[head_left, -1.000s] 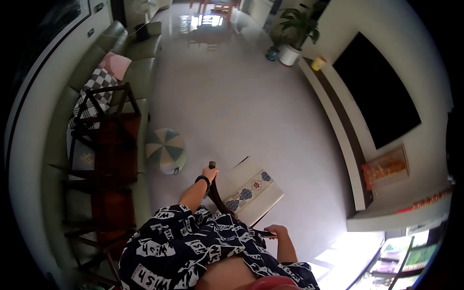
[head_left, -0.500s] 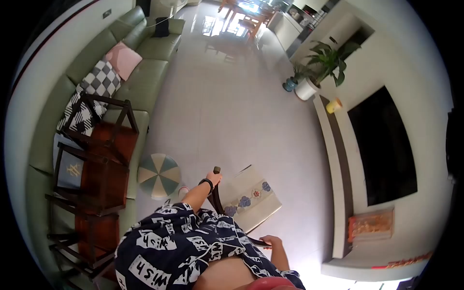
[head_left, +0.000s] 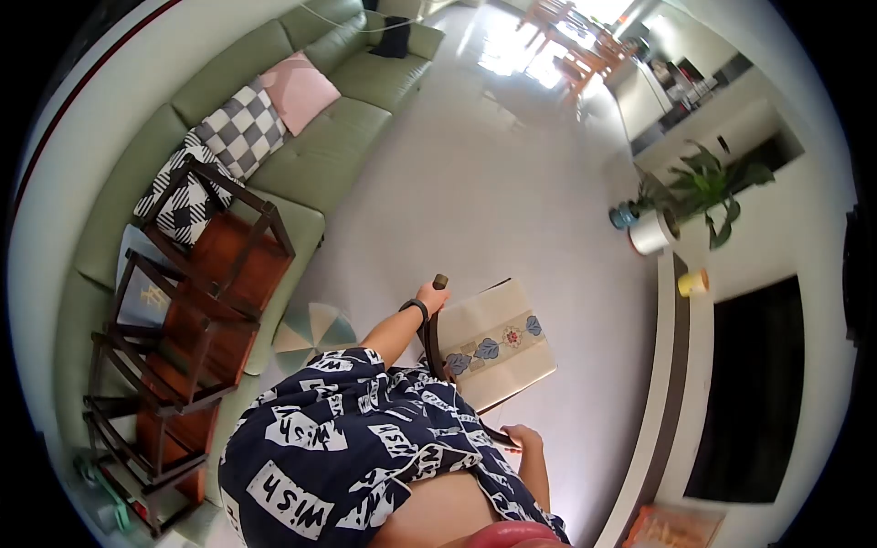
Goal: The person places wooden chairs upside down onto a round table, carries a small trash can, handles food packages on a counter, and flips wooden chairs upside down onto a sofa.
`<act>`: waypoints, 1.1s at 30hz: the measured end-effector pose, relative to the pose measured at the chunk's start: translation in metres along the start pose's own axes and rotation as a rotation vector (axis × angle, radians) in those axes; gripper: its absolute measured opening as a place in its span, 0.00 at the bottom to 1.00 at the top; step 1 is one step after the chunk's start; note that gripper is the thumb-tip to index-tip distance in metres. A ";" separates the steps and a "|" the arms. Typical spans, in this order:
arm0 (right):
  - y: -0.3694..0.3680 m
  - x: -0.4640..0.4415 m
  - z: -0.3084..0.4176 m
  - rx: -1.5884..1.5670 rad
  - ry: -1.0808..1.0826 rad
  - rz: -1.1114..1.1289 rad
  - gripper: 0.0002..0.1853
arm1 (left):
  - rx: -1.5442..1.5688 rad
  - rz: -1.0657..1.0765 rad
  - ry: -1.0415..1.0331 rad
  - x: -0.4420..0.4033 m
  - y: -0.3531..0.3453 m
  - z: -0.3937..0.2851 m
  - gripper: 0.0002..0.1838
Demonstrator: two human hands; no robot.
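My left hand (head_left: pixel 432 298), with a dark band at its wrist, is wrapped round the upper end of a dark curved wooden bar (head_left: pixel 433 347). Lower and to the right, my right hand (head_left: pixel 523 438) grips another dark bar, mostly hidden by the patterned shirt (head_left: pixel 365 429). Between the two bars lies a cream panel (head_left: pixel 498 340) with a band of blue and red flowers. How the bars join the panel is hidden by the shirt.
Dark wooden stools (head_left: pixel 239 256) lie on the green sofa (head_left: pixel 315 164), beside cushions. A striped round pouf (head_left: pixel 313 331) is left of my left arm. At right are a potted plant (head_left: pixel 654 232), a low ledge (head_left: pixel 660 402) and a television (head_left: pixel 749 393).
The view has turned, so the sofa and television sit differently in the frame. Both hands keep their hold, and the bars and the cream panel stay in front of the body.
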State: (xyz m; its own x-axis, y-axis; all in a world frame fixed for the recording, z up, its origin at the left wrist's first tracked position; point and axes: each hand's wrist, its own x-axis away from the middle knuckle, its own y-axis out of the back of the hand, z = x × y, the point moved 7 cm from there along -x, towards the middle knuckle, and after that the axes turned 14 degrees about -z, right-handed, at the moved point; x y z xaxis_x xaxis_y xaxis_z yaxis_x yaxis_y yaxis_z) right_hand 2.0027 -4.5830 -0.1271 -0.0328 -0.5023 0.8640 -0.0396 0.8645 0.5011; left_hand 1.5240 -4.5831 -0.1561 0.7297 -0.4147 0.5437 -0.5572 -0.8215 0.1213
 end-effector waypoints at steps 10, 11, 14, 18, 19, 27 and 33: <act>0.202 -0.113 0.170 0.291 0.168 0.019 0.24 | 0.250 -0.391 0.103 -0.111 0.040 -0.064 0.11; 0.216 -0.128 0.180 0.271 0.162 0.015 0.23 | 0.277 -0.421 0.092 -0.107 0.044 -0.077 0.10; 0.235 -0.141 0.241 0.439 0.199 0.089 0.23 | 0.364 -0.513 0.166 -0.115 0.086 -0.092 0.10; 0.264 -0.148 0.312 0.560 0.205 0.108 0.22 | 0.415 -0.643 0.172 -0.168 0.115 -0.069 0.08; 0.270 -0.147 0.330 0.579 0.214 0.106 0.22 | 0.412 -0.666 0.189 -0.178 0.123 -0.067 0.08; 0.292 -0.137 0.485 0.681 0.334 0.004 0.24 | 0.535 -0.725 0.152 -0.240 0.224 -0.128 0.08; 0.313 -0.053 0.620 0.988 0.544 -0.351 0.28 | 0.735 -0.749 0.090 -0.234 0.317 -0.192 0.07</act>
State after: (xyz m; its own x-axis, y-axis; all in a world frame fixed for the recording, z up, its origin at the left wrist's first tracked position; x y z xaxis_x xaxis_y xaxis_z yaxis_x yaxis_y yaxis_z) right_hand 1.3723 -4.2968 -0.0456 0.5543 -0.4293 0.7131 -0.7249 0.1719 0.6670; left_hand 1.1000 -4.6709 -0.0853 0.7390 0.3034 0.6015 0.4238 -0.9034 -0.0651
